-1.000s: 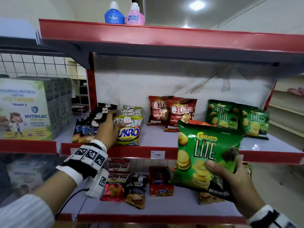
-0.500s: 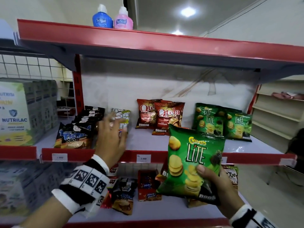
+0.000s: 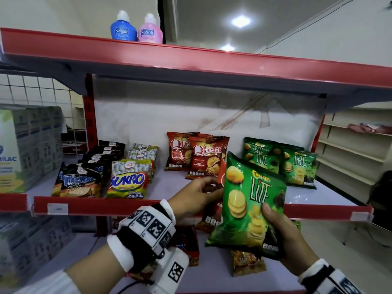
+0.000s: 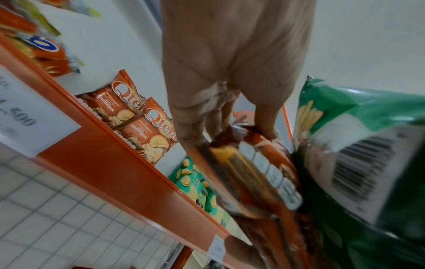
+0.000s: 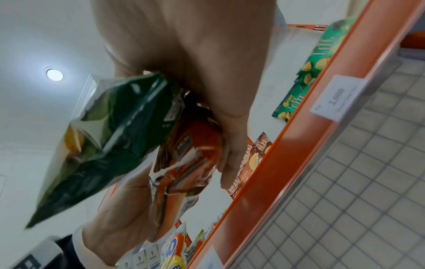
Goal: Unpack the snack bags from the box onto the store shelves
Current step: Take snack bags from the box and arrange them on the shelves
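Observation:
In the head view my right hand grips a green Chitato Lite bag in front of the middle shelf, thumb on its face. A red Qtela bag is tucked behind it, mostly hidden. My left hand reaches in from the left and pinches that red bag. The left wrist view has my fingers curled on the red bag, with the green bag beside it. In the right wrist view my right hand clasps the green bag and red bag together.
The middle shelf carries Tic Tac bags, Sukro packs, two Qtela bags and Lite bags. Bare shelf lies in front of the Lite bags. Two bottles stand on top. Snacks lie on the lower shelf.
My left hand left the Sukro packs and moved right to take hold of the red bag behind the green one. My right hand raised the bags toward the shelf.

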A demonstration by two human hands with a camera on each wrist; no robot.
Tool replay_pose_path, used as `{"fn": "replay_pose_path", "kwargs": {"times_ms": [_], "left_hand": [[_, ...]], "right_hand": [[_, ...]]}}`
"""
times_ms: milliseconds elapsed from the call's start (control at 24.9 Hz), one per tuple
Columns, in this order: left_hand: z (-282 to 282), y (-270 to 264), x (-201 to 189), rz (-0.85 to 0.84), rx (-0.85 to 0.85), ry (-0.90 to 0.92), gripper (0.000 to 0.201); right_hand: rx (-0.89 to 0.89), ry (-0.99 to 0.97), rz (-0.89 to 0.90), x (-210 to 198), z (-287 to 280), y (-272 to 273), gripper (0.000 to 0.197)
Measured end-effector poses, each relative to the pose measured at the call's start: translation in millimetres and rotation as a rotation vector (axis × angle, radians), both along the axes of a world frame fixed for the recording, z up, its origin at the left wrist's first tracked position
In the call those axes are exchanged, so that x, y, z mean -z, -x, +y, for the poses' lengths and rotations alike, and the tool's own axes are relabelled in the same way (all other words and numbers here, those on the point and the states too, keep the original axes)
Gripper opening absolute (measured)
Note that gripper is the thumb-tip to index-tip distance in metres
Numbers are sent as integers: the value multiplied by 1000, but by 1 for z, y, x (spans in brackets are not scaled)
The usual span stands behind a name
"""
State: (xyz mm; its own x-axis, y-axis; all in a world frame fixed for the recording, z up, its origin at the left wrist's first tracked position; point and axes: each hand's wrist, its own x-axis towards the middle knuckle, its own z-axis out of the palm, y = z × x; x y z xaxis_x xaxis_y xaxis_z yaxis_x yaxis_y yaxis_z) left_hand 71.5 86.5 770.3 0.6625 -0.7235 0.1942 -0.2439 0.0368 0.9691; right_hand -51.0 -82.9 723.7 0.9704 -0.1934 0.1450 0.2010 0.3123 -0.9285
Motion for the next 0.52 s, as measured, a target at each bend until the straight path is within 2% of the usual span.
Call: {"fn": "replay_pose_path", "kwargs": {"times_ms": [121, 241, 322, 442, 523], "left_hand": [[-8, -6, -16, -123, -90, 11, 25], [-19, -25, -40, -113, -227, 38, 37], [-21, -54, -56, -119, -399, 67, 40], [-17, -106, -68, -154, -661, -11, 37], [-19, -132, -61, -169, -769, -149, 39]], "right_hand": [[65, 5, -66, -11, -4, -6, 44], [232, -60, -146, -20, -13, -12, 40], [352, -94, -152, -21, -23, -13, 43], [435, -81, -136, -13, -39, -6, 51], [475, -49, -132, -8, -50, 1, 50]]}}
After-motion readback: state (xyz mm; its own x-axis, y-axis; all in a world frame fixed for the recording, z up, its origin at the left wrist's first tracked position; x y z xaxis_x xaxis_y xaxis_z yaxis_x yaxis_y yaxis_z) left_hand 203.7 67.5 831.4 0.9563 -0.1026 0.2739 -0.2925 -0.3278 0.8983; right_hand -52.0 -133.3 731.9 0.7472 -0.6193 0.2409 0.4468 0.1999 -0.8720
